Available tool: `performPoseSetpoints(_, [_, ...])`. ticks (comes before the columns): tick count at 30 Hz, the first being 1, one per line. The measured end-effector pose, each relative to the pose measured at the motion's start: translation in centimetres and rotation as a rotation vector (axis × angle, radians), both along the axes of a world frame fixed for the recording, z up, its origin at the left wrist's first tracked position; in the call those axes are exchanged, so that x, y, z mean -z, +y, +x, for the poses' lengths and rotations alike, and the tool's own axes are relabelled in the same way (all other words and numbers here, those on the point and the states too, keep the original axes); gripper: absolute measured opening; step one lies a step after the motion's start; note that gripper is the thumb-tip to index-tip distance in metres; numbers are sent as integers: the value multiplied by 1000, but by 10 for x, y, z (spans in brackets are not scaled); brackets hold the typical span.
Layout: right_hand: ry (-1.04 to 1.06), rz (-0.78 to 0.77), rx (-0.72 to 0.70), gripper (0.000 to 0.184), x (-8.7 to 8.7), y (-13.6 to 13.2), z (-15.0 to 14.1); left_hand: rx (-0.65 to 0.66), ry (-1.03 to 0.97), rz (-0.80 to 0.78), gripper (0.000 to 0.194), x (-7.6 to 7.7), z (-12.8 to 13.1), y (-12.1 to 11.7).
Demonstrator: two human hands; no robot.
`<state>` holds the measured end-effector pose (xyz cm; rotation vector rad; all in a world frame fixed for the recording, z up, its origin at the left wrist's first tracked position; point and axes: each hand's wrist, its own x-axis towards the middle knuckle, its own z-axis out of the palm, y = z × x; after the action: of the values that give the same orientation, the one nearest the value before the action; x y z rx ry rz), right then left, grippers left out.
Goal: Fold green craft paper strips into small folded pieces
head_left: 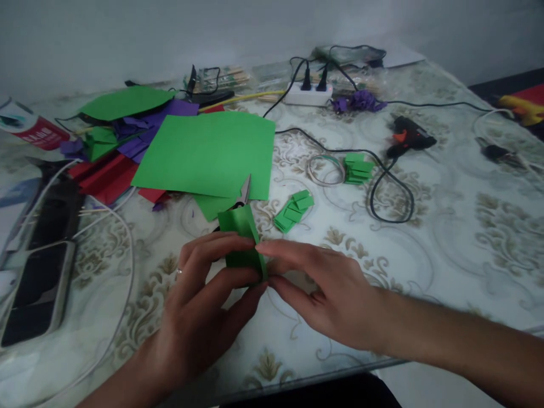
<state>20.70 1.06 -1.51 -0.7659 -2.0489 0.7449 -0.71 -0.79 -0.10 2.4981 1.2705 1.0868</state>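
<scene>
A small piece of green paper (238, 224) with a fold along its right edge stands between my hands, near the table's front. My left hand (208, 294) grips it from the left, thumb and fingers closed on the paper. From the other side my right hand (323, 283) pinches the folded right edge. Just beyond the paper, the blade of a pair of scissors (243, 194) sticks out; the handles are mostly hidden. To the right lie small folded green paper strips (294, 211). A large green sheet (208, 153) lies behind the scissors.
A black glue gun (410, 136) with a looping cord lies at right. Behind are a white power strip (308, 94) and purple paper (359, 102). A tape roll (325, 170) sits mid-table. A phone (38, 292), white cable, red paper (106, 175) and cup (34, 124) occupy the left.
</scene>
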Motion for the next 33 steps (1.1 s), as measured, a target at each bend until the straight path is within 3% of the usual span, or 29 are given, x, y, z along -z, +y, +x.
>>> performPoseSetpoints(23, [-38, 12, -14, 52, 1, 2, 0, 31, 80, 71, 19, 2, 0, -2])
performPoseSetpoints(29, [-7, -55, -10, 58, 0, 1, 1, 30, 82, 79, 15, 4, -1, -2])
performPoseSetpoints(33, [51, -255, 21, 59, -2, 0, 0, -20, 47, 79, 19, 1, -2, 0])
